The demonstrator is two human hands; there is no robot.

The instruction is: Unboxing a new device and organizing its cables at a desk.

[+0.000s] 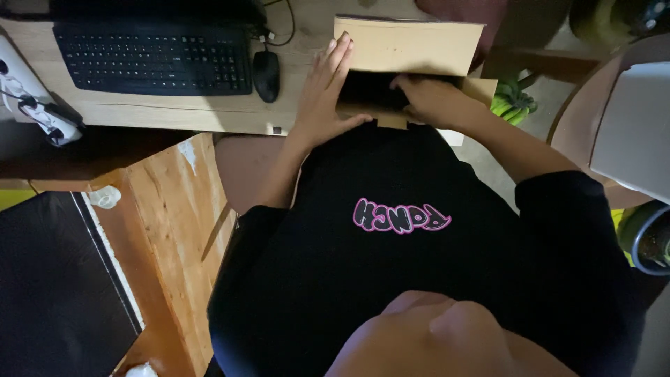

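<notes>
Shirt: my black shirt (419, 265) with a pink-edged print fills the near view, my chin at the bottom edge.
Left hand: my left hand (322, 94) lies flat and spread against the left side of the box (408, 49), fingers stretched away from me, thumb hooked along its near edge; it presses rather than grips.
Right hand: my right hand (429, 98) reaches into the dark opening of the box from the right. Its fingers are hidden inside, so I cannot tell whether they hold anything.
Box: brown cardboard, on the right end of the desk (209, 112), just past my chest. Its long axis runs left to right; the opening faces up, and the far flap stands raised beyond my hands.
Mouse: a black mouse (266, 75) sits just left of my left hand.
Keyboard: a black keyboard (153, 59) lies further left, lengthwise along the desk.
Far left: a white power strip (31, 98) at the desk's edge.
</notes>
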